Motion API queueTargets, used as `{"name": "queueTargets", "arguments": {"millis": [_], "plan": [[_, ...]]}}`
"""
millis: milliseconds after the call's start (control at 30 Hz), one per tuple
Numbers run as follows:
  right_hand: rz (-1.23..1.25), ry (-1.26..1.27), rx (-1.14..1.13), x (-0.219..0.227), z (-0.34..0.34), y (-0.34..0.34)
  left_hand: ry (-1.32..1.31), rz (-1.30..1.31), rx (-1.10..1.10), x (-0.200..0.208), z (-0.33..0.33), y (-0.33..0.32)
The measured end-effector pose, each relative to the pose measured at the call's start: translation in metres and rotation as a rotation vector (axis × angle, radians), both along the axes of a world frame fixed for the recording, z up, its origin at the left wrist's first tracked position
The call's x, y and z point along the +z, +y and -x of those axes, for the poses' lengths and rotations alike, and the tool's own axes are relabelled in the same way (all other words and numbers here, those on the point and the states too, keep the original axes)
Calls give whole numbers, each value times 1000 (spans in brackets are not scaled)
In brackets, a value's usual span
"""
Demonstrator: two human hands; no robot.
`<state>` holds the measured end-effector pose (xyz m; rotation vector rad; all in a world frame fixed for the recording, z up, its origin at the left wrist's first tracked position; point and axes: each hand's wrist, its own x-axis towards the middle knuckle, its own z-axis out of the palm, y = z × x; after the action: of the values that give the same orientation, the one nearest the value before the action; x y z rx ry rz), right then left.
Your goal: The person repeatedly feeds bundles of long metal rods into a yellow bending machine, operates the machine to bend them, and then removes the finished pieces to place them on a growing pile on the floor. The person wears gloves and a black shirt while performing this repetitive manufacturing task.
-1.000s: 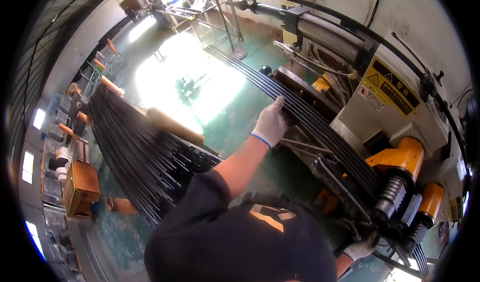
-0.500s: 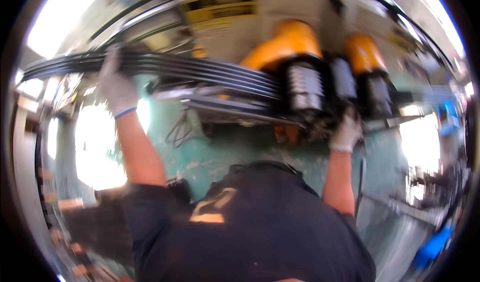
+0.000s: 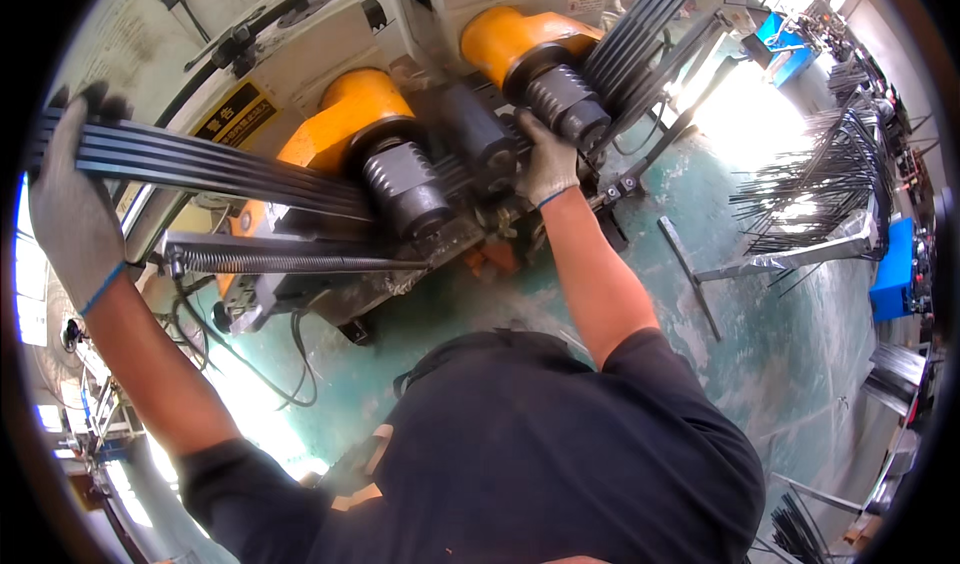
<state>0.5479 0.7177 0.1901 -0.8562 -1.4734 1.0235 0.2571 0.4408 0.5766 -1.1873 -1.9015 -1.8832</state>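
My left hand (image 3: 75, 219), in a pale glove with a blue cuff, is wrapped round the left end of a bundle of long dark metal bars (image 3: 215, 164). The bars lie side by side and run to a machine with two orange heads. Each head carries a dark, ridged metal roller: the near roller (image 3: 408, 189) and the far roller (image 3: 565, 104). Between them, my gloved right hand (image 3: 549, 164) reaches in beside a smooth black cylinder (image 3: 478, 142). Its fingers are curled and partly hidden, so what they grip cannot be made out. The bars come out again beyond the far roller.
A coil spring (image 3: 300, 263) stretches along the machine's front, with hanging cables (image 3: 305, 364) below. To the right stand a metal floor stand (image 3: 695, 276), a large heap of thin dark rods (image 3: 815, 184) and a blue box (image 3: 893, 269).
The view has turned, so the machine now slants up to the right. My left hand keeps its hold on the bars. My right hand has moved up between the rollers.
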Motion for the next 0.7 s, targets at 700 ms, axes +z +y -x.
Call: {"name": "queueTargets", "arguments": {"millis": [700], "plan": [[356,453,21,58,-7,-33,301,209,-94,2,-73,108]]}}
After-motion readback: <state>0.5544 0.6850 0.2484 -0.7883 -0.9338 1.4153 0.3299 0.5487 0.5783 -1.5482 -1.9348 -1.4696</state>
